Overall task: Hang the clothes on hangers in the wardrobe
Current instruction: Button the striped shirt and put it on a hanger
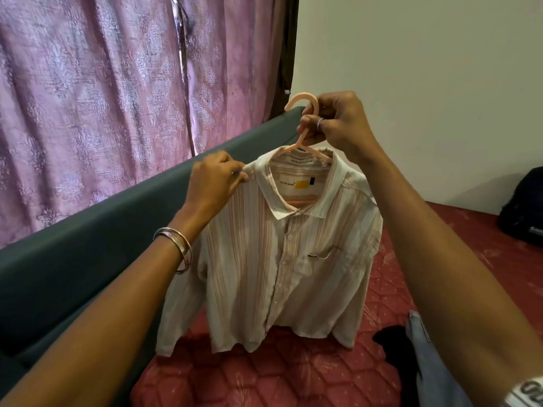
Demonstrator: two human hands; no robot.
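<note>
A cream shirt with pale orange stripes (282, 268) hangs on a peach plastic hanger (302, 102), held up above the bed. My right hand (338, 124) grips the hanger's neck just below the hook. My left hand (214, 183) pinches the shirt's left shoulder seam beside the collar. The shirt is buttoned, its collar lies open, and its hem hangs just above the mattress. No wardrobe is in view.
A red patterned mattress (293, 377) lies below. A dark grey headboard (88, 259) runs along the left, with pink curtains (88, 98) behind. Light blue jeans (429, 362) and a black garment (393, 342) lie at the right. A dark bag (523, 210) sits by the wall.
</note>
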